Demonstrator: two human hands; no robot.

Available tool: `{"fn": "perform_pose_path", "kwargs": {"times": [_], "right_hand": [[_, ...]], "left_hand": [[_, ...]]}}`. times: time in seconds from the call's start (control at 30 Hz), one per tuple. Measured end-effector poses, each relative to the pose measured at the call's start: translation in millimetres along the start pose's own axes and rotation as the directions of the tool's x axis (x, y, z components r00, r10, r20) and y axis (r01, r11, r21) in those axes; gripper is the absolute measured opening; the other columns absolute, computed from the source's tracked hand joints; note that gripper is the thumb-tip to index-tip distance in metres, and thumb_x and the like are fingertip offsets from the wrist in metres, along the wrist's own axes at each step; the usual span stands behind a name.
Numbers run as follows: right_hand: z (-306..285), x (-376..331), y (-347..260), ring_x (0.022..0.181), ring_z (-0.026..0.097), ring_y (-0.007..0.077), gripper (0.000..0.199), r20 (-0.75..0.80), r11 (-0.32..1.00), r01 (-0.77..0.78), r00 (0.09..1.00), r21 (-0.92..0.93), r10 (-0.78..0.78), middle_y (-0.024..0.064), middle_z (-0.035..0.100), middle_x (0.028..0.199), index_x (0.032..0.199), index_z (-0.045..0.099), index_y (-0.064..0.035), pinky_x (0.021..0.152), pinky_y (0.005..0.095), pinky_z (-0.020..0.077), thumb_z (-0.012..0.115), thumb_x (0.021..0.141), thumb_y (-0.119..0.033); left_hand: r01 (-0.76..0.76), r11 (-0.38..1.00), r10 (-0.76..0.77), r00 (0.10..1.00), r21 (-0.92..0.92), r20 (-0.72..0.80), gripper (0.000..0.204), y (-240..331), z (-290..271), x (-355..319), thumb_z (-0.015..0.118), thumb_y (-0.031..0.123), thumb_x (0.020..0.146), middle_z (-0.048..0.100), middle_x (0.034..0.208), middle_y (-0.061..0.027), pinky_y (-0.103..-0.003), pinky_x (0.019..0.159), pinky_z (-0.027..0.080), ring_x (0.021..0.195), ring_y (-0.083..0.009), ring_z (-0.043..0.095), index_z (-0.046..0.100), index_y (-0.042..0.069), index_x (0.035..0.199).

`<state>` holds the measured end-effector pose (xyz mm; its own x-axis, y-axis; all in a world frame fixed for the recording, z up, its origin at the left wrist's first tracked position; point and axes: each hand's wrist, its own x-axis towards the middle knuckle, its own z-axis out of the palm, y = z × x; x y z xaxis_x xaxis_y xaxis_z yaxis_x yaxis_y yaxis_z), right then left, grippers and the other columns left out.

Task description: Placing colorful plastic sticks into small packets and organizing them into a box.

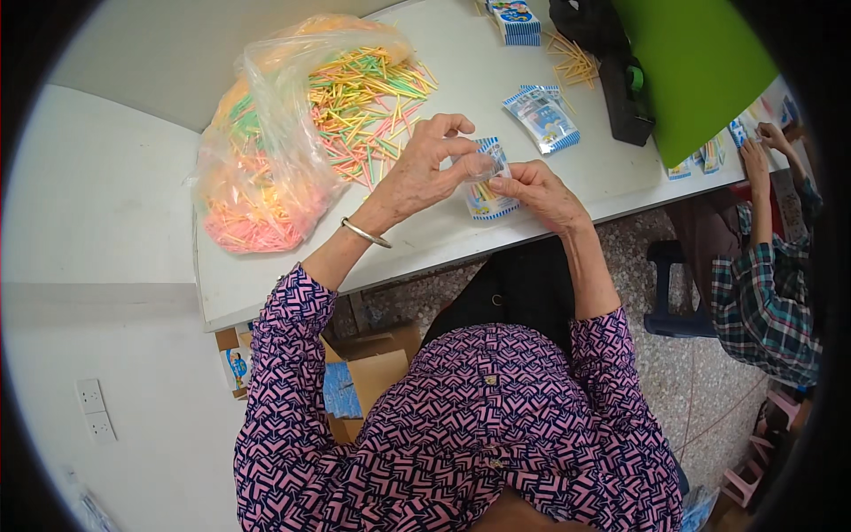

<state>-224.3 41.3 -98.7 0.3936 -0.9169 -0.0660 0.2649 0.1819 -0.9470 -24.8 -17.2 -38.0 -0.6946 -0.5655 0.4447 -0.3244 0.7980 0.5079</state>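
My left hand (424, 168) and my right hand (542, 193) both grip a small clear packet with blue-and-white edges (488, 186) over the near edge of the white table (266, 275). Coloured sticks show inside the packet. My left fingers pinch its upper part, while my right fingers hold its right side. A metal bangle (366, 233) circles my left wrist. To the left of my left hand, a big clear plastic bag (266, 151) spills many thin sticks in pink, yellow, green and orange (372, 102) onto the table.
A filled packet (542, 117) lies beyond my hands. A blue-and-white box (516, 22), loose yellow sticks (574, 62), a black object (620, 89) and a green sheet (700, 71) sit farther back. Another person in a plaid shirt (767, 293) works at right. Cardboard boxes (368, 368) stand under the table.
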Motion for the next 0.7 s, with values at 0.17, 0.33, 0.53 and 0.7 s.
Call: {"fn": "perform_pose_path", "kwargs": {"times": [0.17, 0.33, 0.53, 0.7], "right_hand": [[-0.9, -0.8, -6.4, 0.081, 0.058, 0.0068, 0.029, -0.114, 0.993, 0.025, 0.993, -0.111, -0.038, 0.0032, 0.066, 0.091, 0.103, 0.064, 0.0023, 0.074, 0.0217, 0.0459, 0.063, 0.087, -0.022], [-26.2, 5.9, -30.0, 0.078, 0.056, 0.0181, 0.034, -0.401, 0.606, 0.001, 0.749, -0.795, -0.527, 0.0061, 0.064, 0.089, 0.098, 0.064, -0.0007, 0.069, 0.0302, 0.0436, 0.068, 0.079, -0.028], [-73.3, 32.5, -8.7, 0.104, 0.046, 0.033, 0.036, -0.44, 0.32, -0.301, 0.6, -0.898, -0.668, 0.0132, 0.057, 0.109, 0.098, 0.066, -0.0011, 0.089, 0.0442, 0.0366, 0.067, 0.077, -0.031], [-87.5, 32.0, -2.4, 0.102, 0.048, 0.0304, 0.029, -0.435, 0.358, -0.251, 0.587, -0.9, -0.683, 0.0098, 0.058, 0.106, 0.098, 0.067, -0.0031, 0.087, 0.0436, 0.0371, 0.066, 0.079, -0.025]], "left_hand": [[0.355, 0.912, -0.312, 0.926, -0.207, 0.213, 0.027, 4.9, 10.4, 7.5, 0.062, 0.015, 0.085, 0.059, 0.098, -0.0056, -0.029, 0.077, 0.046, 0.088, -0.0152, 0.057, 0.056, 0.001, 0.107], [0.42, 0.843, -0.421, 0.904, -0.337, 0.073, 0.034, -14.0, 17.5, 21.5, 0.063, 0.016, 0.083, 0.059, 0.099, -0.0113, -0.033, 0.079, 0.046, 0.094, -0.0199, 0.058, 0.051, 0.003, 0.112], [0.178, 0.927, -0.133, 0.979, 0.329, -0.154, 0.042, -32.7, 32.3, 13.0, 0.068, 0.028, 0.076, 0.057, 0.105, -0.0175, -0.041, 0.094, 0.035, 0.101, -0.0338, 0.05, 0.054, 0.004, 0.109], [0.214, 0.955, -0.2, 0.976, 0.204, -0.089, 0.042, -34.9, 30.9, 22.1, 0.068, 0.031, 0.076, 0.054, 0.109, -0.0161, -0.044, 0.093, 0.034, 0.105, -0.0333, 0.047, 0.057, 0.005, 0.106]]}}
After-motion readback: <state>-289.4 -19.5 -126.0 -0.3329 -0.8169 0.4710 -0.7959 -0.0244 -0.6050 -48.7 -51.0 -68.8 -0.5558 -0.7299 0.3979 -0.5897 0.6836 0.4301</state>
